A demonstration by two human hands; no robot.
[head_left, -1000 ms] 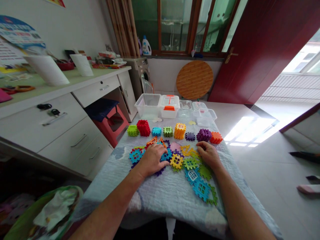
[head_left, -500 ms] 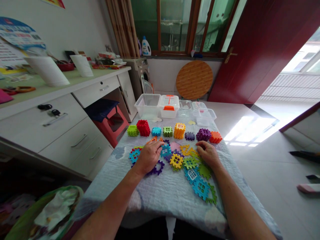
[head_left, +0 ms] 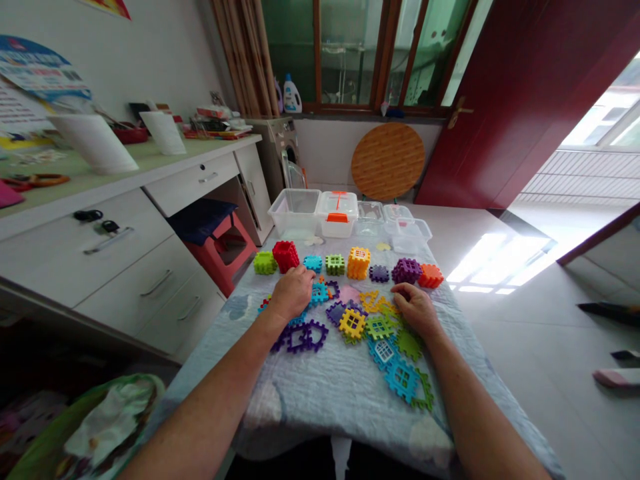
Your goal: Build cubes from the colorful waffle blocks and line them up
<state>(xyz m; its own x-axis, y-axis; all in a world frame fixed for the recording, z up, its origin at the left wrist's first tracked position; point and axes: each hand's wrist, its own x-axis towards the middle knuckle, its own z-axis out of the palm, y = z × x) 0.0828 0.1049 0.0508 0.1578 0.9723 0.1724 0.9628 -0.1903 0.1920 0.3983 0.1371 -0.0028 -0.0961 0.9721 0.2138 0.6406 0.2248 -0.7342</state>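
Observation:
My left hand (head_left: pixel 292 293) has its fingers curled and bunched just in front of the small blue stack (head_left: pixel 313 263). Beside its fingertips lies a blue window tile (head_left: pixel 319 293); what the fingers hold, if anything, is hidden. Below it are purple frame tiles (head_left: pixel 306 337). My right hand (head_left: pixel 416 307) rests on the cloth, loosely bent, thumb apart from the fingers, next to yellow frame tiles (head_left: pixel 371 301) and a green window tile (head_left: pixel 380 327). A yellow window tile (head_left: pixel 353 324) lies between the hands. Nearer me are blue window tiles (head_left: pixel 401 378) and a green frame (head_left: pixel 425 392).
Along the far side stand a red stack (head_left: pixel 285 256), a yellow stack (head_left: pixel 359 263), a purple stack (head_left: pixel 406 270) and an orange stack (head_left: pixel 431 275). Behind them are clear plastic boxes (head_left: pixel 295 212), one with an orange-clipped lid (head_left: pixel 339 203). A pink stool (head_left: pixel 220 247) is left of the table.
My left hand has moved up and to the left, and the blue window tile has shifted the same way. More purple frames show below it. My right hand has stayed in place.

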